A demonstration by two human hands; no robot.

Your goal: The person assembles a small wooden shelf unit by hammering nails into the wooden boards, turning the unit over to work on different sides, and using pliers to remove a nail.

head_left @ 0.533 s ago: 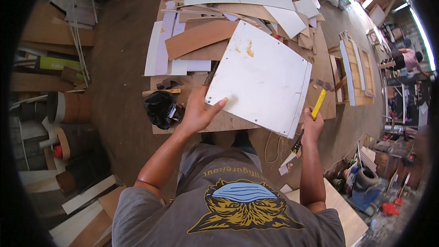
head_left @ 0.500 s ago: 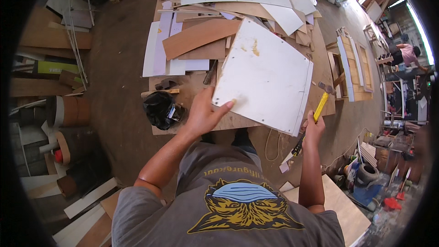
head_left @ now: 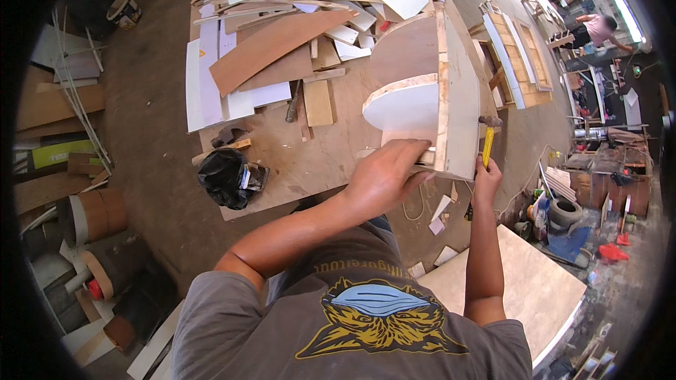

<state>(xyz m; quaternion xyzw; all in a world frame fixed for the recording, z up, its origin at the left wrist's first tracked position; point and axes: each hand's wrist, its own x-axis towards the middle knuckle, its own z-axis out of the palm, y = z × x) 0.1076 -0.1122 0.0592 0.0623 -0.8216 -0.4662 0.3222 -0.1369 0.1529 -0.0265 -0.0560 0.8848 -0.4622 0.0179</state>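
Note:
A wooden assembly stands tilted up on the workbench (head_left: 320,162), with its pale outer panel (head_left: 462,98) facing right. Its inner side shows curved-edged shelf pieces, one of them whitish (head_left: 405,107), along a light wood strip. My left hand (head_left: 387,169) grips the near end of this assembly, some fingers hidden behind or under it. In my right hand (head_left: 486,181) is a hammer (head_left: 489,144) with a yellow handle, held head up just right of the panel's near end.
Wood offcuts and a brown board (head_left: 274,53) pile up on the far bench. A black plastic bag (head_left: 224,177) sits at its near left corner. Yellowish wooden frames (head_left: 517,56) stand to the right. A large sheet (head_left: 521,288) lies lower right; another person (head_left: 598,30) is far right.
The assembly has turned from its flat white face up to standing on edge, exposing the shelf pieces. My left hand moved right with it. The hammer stays in my right hand.

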